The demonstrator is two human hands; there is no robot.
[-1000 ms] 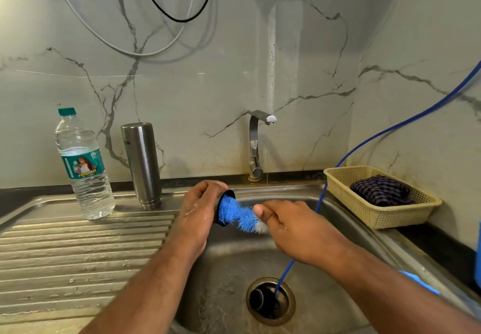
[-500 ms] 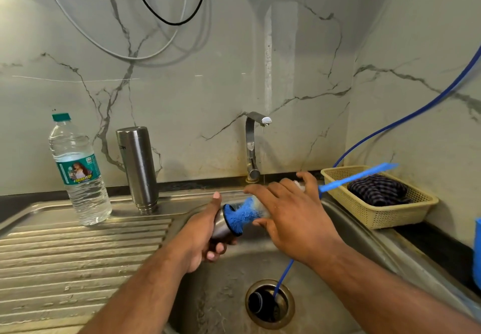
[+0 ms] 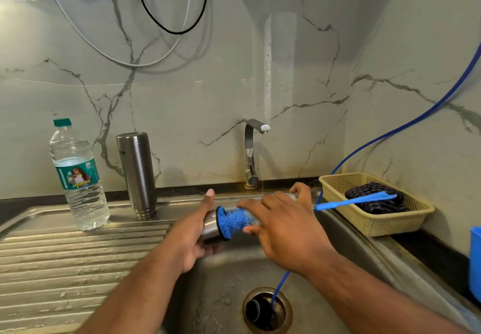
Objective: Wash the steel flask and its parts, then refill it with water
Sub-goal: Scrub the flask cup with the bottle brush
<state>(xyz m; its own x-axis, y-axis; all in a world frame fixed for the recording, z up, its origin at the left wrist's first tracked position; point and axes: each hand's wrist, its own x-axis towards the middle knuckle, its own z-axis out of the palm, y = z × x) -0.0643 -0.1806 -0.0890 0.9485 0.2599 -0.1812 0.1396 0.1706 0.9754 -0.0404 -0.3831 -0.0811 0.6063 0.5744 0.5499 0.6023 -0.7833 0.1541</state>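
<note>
SCRUBBING AT THE SINK: A short steel flask cap (image 3: 209, 225) is being cleaned over the sink (image 3: 213, 289) bowl, its open mouth being packed with the blue bristles of a bottle brush (image 3: 235, 220). The cap is being cradled in the left hand (image 3: 191, 240), with the fingers curled beneath it and the thumb held straight up beside its rim. The brush is being pinched just behind the bristles by the right hand (image 3: 285, 229), fingers bent over the top and thumb tucked under. Its thin blue handle (image 3: 356, 199) is being left jutting over the yellow basket (image 3: 377, 225).

The steel flask (image 3: 136, 175) itself is being left standing, seemingly mouth down, on the ribbed drainboard (image 3: 65, 255). It is just beside a plastic water bottle (image 3: 78, 177) and well apart from both hands. A thin thread of water appears to be falling from the tap (image 3: 251, 151).

The cap is being judged light, rigid and, as polished and probably wet steel, slippery. A hold around its curved wall, with the closed end backed by the palm, is being favoured against the push of the brush. The bristles are being judged soft and springy and the handle likely to flex, hence the grip close to the head. The flask body is being judged heavier, smooth and easily toppled, and best taken around its middle.
</note>
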